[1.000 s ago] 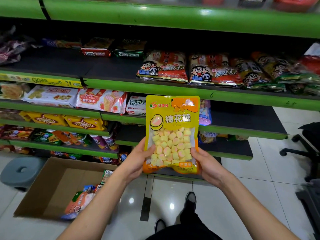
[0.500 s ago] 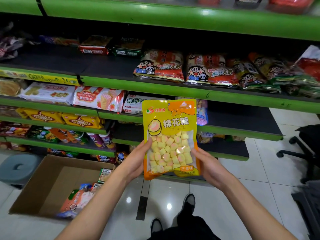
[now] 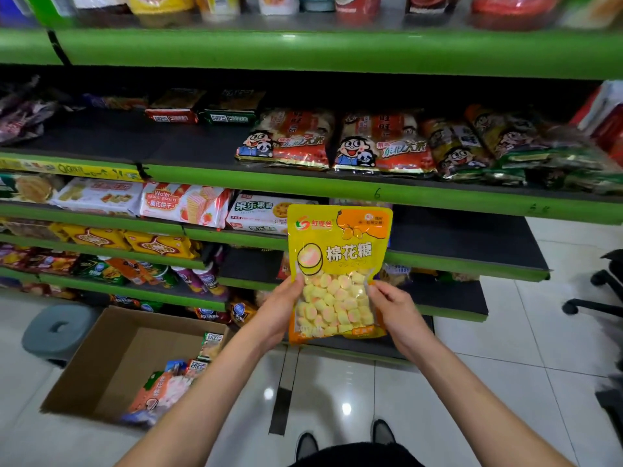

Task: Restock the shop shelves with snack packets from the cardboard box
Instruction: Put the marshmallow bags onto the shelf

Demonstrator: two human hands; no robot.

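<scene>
Both hands are up at centre frame, holding a yellow marshmallow packet (image 3: 338,264) upright in front of the green shelves (image 3: 337,193). The left hand (image 3: 279,315) has its grip on the packet's lower left edge, thumb laid over the front beside the clear window. The right hand (image 3: 396,310) pinches the lower right edge, fingertips on the front, so each grip is closed on the packet. The packet hangs in the air, just ahead of the middle shelf, with its top edge overlapping a white biscuit packet (image 3: 256,214) behind it. Down in the lower left of the frame sits the open cardboard box (image 3: 101,362) on the tiled floor (image 3: 472,382), with a few snack packets (image 3: 161,389) piled against its right wall. A grey stool (image 3: 57,330) stands just left of the box. At the right edge, a dark chair base (image 3: 600,291) pokes in.
</scene>
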